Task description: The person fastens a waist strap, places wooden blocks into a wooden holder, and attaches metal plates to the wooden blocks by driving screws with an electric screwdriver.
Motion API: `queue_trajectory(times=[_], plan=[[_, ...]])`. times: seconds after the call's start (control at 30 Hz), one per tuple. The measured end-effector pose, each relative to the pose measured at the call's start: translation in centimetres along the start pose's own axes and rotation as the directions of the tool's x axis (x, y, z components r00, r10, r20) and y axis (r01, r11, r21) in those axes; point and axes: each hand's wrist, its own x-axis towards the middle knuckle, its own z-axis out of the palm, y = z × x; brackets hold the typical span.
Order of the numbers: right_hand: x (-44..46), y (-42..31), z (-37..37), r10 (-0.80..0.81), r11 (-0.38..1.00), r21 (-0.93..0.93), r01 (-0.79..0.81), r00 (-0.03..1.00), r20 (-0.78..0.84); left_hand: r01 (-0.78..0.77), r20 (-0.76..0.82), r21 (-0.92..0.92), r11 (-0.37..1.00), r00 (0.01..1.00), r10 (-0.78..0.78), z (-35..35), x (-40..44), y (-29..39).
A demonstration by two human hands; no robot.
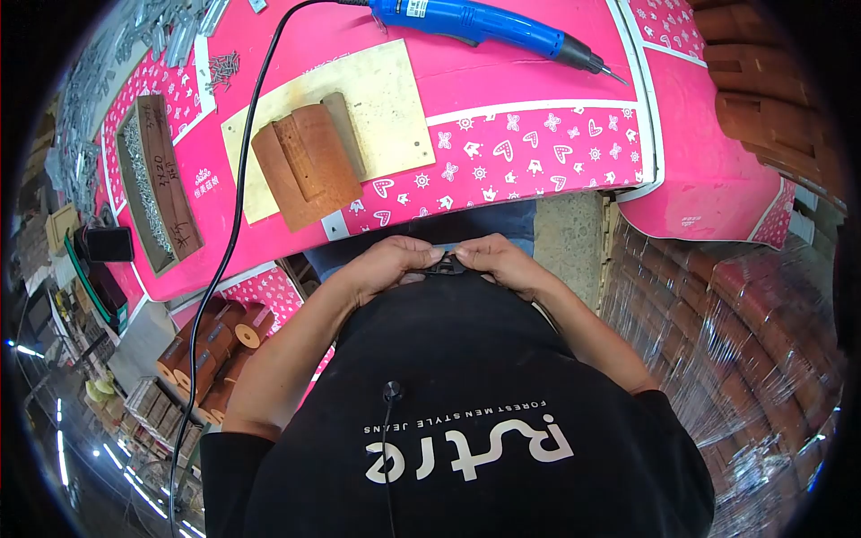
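At my waist, in front of the black shirt (466,359), both hands meet at a small dark piece (443,264) that looks like a belt buckle; its details are too small to make out. My left hand (399,262) pinches its left side, thumb on top. Closed in the same way, my right hand (499,261) has hold of its right side. Beyond my hands, a curved brown wooden block (309,161) with a long recessed slot lies on a yellowish board (395,108) near the table edge.
A blue electric screwdriver (484,25) with a black cord lies on the pink patterned table cover (538,148). On the left stand a long box of screws (157,184) and a screw pile (222,70). Brown wooden pieces (211,345) are stacked below; wrapped stacks (717,332) stand right.
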Motion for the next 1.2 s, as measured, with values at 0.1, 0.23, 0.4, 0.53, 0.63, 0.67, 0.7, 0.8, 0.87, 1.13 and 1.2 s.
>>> queue_trajectory(times=[0.1,0.23,0.4,0.53,0.63,0.67,0.7,0.8,0.87,1.13,1.2], plan=[[1.2,1.4,-0.6,-0.126,0.971,-0.200,0.129,0.992,0.031,-0.076,-0.030,0.192,0.978,0.996,0.084,-0.3,1.0,-0.9],[1.6,2.0,-0.5,-0.356,0.810,-0.519,0.272,0.932,-0.066,-0.252,-0.010,0.667,0.701,0.938,0.346,0.8,2.2,-1.0],[-1.3,-2.3,1.6,-0.212,0.654,-0.755,0.033,0.967,-0.142,-0.064,-0.151,0.884,0.463,0.898,0.414,2.2,-0.1,0.9],[-2.7,-2.2,2.3,-0.404,0.317,-0.946,-0.070,0.892,-0.201,-0.026,-0.220,0.888,0.458,0.852,0.475,0.8,-2.6,-0.6],[-3.5,-2.7,0.1,-0.190,0.520,-0.848,-0.096,0.956,-0.225,-0.148,-0.192,0.848,0.508,0.808,0.556,-1.7,-3.2,-4.0],[-4.2,-3.5,0.7,-0.142,0.612,-0.786,-0.082,0.967,-0.211,-0.195,-0.167,0.832,0.519,0.804,0.570,-2.0,-3.1,-4.6],[-4.5,-4.2,1.8,-0.176,0.536,-0.843,-0.043,0.971,-0.161,-0.180,-0.206,0.837,0.517,0.771,0.602,-2.2,-3.0,-5.1],[-4.8,-6.9,6.0,-0.279,0.398,-0.901,0.174,0.958,0.061,-0.148,-0.364,0.791,0.594,0.666,0.651,-1.6,-5.9,-5.3],[-4.4,-8.8,8.9,-0.299,0.419,-0.858,0.297,0.937,0.179,-0.217,-0.374,0.798,0.562,0.553,0.745,-2.0,-8.7,-7.1],[-2.0,-15.3,20.1,0.027,0.457,-0.750,0.479,0.835,0.549,-0.812,0.219,0.584,-0.004,0.153,0.964,4.4,-27.0,-12.0],[-0.6,-15.2,22.5,0.163,0.316,-0.828,0.463,0.833,0.528,-0.747,0.204,0.662,0.065,0.263,0.943,3.8,-26.1,-11.9]])
